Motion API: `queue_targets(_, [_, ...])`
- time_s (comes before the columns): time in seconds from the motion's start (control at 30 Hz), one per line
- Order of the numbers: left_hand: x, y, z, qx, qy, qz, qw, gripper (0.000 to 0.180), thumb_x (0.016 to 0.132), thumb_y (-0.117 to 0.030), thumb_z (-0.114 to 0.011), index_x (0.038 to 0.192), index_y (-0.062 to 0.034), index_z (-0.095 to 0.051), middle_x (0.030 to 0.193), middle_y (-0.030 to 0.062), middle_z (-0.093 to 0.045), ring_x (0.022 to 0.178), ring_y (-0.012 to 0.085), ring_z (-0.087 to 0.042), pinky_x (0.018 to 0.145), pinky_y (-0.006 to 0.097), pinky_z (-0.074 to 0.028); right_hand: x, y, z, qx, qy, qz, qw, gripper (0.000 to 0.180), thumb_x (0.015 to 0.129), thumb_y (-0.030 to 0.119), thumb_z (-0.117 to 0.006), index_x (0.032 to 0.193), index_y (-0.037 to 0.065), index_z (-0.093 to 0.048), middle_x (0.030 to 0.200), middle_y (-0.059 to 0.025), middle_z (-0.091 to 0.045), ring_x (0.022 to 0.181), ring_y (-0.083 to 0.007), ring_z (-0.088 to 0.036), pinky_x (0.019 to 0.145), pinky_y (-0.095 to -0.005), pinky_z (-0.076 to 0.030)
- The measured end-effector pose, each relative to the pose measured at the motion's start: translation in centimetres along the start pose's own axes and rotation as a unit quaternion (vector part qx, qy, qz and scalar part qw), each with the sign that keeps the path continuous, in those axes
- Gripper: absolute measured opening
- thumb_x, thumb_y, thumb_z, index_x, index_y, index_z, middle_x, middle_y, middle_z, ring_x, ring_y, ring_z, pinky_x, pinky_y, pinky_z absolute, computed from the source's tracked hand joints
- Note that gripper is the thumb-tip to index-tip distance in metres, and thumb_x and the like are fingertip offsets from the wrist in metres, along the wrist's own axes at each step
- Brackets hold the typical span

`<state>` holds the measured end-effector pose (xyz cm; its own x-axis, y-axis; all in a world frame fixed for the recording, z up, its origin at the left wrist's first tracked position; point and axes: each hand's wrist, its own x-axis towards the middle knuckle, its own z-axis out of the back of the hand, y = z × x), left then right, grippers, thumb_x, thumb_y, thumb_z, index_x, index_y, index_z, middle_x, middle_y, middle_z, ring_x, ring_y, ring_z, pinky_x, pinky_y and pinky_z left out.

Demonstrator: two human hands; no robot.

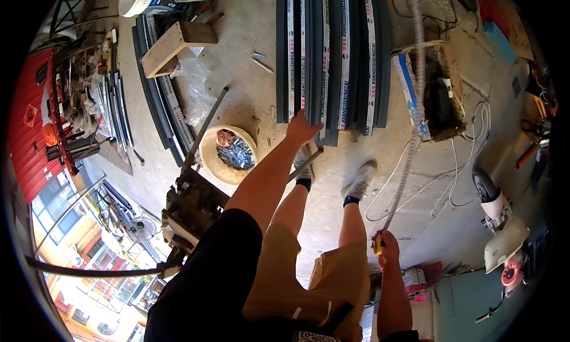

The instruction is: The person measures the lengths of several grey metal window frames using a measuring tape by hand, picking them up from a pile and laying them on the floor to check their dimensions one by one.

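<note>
My left hand [304, 128] reaches down to the near end of a row of long dark profile bars [333, 98] with white printed film strips on them. Its fingers appear closed round the end of one bar, though most of the grip is hidden beneath the hand. Lower on the right, my right hand [389, 250] is closed round a yellow tape measure [378, 243]. From its case the pale measuring blade [409, 158] runs out long and far, passing right of the bars and beside a worn open box.
A round tub of small metal fasteners [208, 164] stands left of my feet, near a dark machine [193, 208] with protruding rods. The worn box [399, 81] and loose white cable [454, 187] lie right. More bars [155, 98] and a wooden block [169, 48] are far left.
</note>
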<state>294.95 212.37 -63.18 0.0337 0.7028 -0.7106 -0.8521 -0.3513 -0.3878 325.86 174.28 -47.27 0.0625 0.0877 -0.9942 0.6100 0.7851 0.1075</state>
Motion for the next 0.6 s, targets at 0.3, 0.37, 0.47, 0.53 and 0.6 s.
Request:
queue_targets(0.3, [6.8,-1.7,-3.3,0.073,-0.036,0.136,0.987,0.123,0.064,-0.063,-0.085,0.150,0.0041,-0.028,0.133,0.0285,-0.058,0.124,0.0436,-0.059,0.102,0.047,-0.051,2.9,0.6,-3.8,0.056,0.045,0.022,0.997,0.026,0.102,0.032,-0.057,0.103,0.007,-0.063,0.092,-0.0061,-0.065,0.089,-0.0189,-0.064,0.074,-0.0356,-0.054])
queue_targets(0.37, [6.3,-1.1,-2.3,0.075,-0.044,0.122,0.989,0.117,0.063,-0.060,-0.088,0.146,0.0043,-0.035,0.131,0.0267,-0.060,0.120,0.0410,-0.062,0.100,0.045,-0.052,2.6,1.4,-6.3,0.066,0.036,0.023,0.997,0.025,0.102,0.029,-0.058,0.102,0.005,-0.064,0.089,-0.0064,-0.065,0.082,-0.0177,-0.064,0.071,-0.0334,-0.054])
queue_targets(0.47, [3.7,-2.3,-1.3,0.010,-0.054,0.088,0.995,0.105,0.060,-0.045,-0.094,0.137,0.0068,-0.046,0.122,0.0249,-0.066,0.112,0.0356,-0.067,0.096,0.041,-0.055,2.7,3.9,-7.8,0.055,0.035,0.037,0.997,0.024,0.103,0.027,-0.059,0.100,0.003,-0.065,0.086,-0.0067,-0.066,0.075,-0.0167,-0.065,0.069,-0.0310,-0.054])
queue_targets(0.53, [0.2,0.1,-0.8,-0.192,0.014,0.040,0.980,0.104,0.063,-0.037,-0.096,0.139,0.0088,-0.041,0.124,0.0221,-0.065,0.112,0.0289,-0.065,0.097,0.038,-0.053,2.9,5.1,-10.2,0.038,0.076,0.051,0.995,0.025,0.103,0.027,-0.059,0.098,0.003,-0.065,0.083,-0.0065,-0.066,0.075,-0.0168,-0.065,0.070,-0.0309,-0.054])
queue_targets(0.6, [-5.5,-2.7,-2.7,-0.323,0.094,0.056,0.940,0.118,0.063,-0.037,-0.096,0.148,0.0101,-0.028,0.133,0.0236,-0.058,0.121,0.0289,-0.059,0.103,0.037,-0.047,2.7,8.3,-10.6,-0.004,0.068,0.077,0.995,0.026,0.102,0.027,-0.060,0.097,0.003,-0.065,0.083,-0.0065,-0.066,0.075,-0.0167,-0.065,0.071,-0.0310,-0.054])
